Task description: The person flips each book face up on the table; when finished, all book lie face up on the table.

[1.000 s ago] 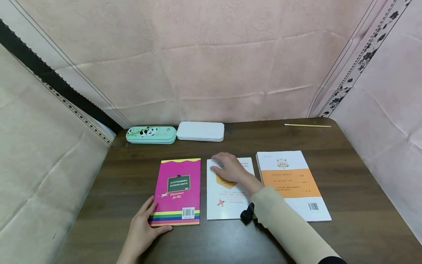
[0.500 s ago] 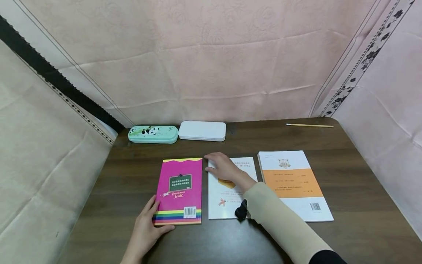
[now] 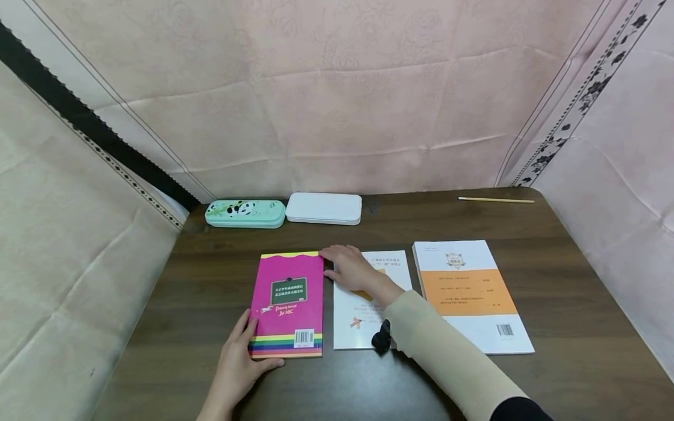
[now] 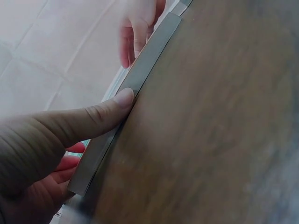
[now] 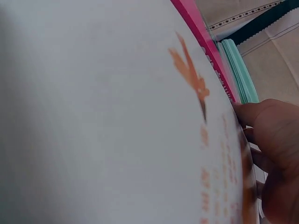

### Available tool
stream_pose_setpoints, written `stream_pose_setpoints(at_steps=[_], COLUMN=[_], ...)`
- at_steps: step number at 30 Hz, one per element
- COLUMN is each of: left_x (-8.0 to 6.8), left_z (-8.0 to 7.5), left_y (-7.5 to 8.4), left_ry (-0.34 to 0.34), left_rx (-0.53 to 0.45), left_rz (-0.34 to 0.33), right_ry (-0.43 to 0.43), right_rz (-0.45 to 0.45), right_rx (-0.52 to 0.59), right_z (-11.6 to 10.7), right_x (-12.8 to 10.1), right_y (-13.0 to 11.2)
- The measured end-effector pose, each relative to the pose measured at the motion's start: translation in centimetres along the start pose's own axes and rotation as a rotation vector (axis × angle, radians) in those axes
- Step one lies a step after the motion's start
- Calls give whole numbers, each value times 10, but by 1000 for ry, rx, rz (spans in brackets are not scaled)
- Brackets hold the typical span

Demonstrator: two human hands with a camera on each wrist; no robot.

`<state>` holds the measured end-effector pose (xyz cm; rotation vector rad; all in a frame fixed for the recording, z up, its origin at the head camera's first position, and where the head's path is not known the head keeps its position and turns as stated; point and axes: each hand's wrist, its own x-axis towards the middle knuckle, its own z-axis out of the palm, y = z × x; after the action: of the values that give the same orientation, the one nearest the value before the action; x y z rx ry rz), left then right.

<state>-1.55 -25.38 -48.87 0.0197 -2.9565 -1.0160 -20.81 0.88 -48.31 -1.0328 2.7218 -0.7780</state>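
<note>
A pink book with a rainbow band lies on the table, left of the middle. My left hand rests at its lower left corner, with fingers along the left side. In the left wrist view my left thumb lies straight against the book's lower edge. My right hand reaches over a thin white book with an orange patch. Its fingertips are at the pink book's upper right corner, thumb by the right side. The right wrist view partly hides those fingertips. Neither hand lifts anything.
A thicker white and orange book lies to the right. Along the back stand a mint panda pencil case and a white case. A thin stick lies at the back right. Pale cloth hangs behind the table.
My right hand has moved left across the thin white book to the pink book's upper right corner. My left hand stays at the lower left corner. The camera view shifts slightly.
</note>
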Motion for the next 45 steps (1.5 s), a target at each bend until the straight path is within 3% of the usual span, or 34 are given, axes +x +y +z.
stream_pose_setpoints(at_steps=[8,10,17,20,22,28,33,37,45], left_x=[0,0,0,-1,-2,-6,-8,-9,-6], left_z=[-1,-2,-5,-7,-9,-13,-14,-12,-16], left_y=[-1,-2,-4,-4,-4,-3,-4,-7,-2], left_ry=[-45,-53,-110,-113,-84,102,214,291,376], left_rx=[-7,-12,-31,-45,-42,7,-11,-38,-97], left_rz=[-11,-11,-51,-60,-45,23,102,205,323], right_ry=[122,130,93,94,102,84,116,230,388], right_rz=[-33,-56,-74,-47,-41,-98,-158,-166,-137], right_rx=[201,200,45,91,159,417,541,546,471], right_z=[-2,-4,-10,-13,-14,-22,-31,-39,-56], right_x=[2,3,0,-1,-1,1,2,2,-2], right_y=[-3,-3,-2,-1,-1,-3,-8,-12,-23])
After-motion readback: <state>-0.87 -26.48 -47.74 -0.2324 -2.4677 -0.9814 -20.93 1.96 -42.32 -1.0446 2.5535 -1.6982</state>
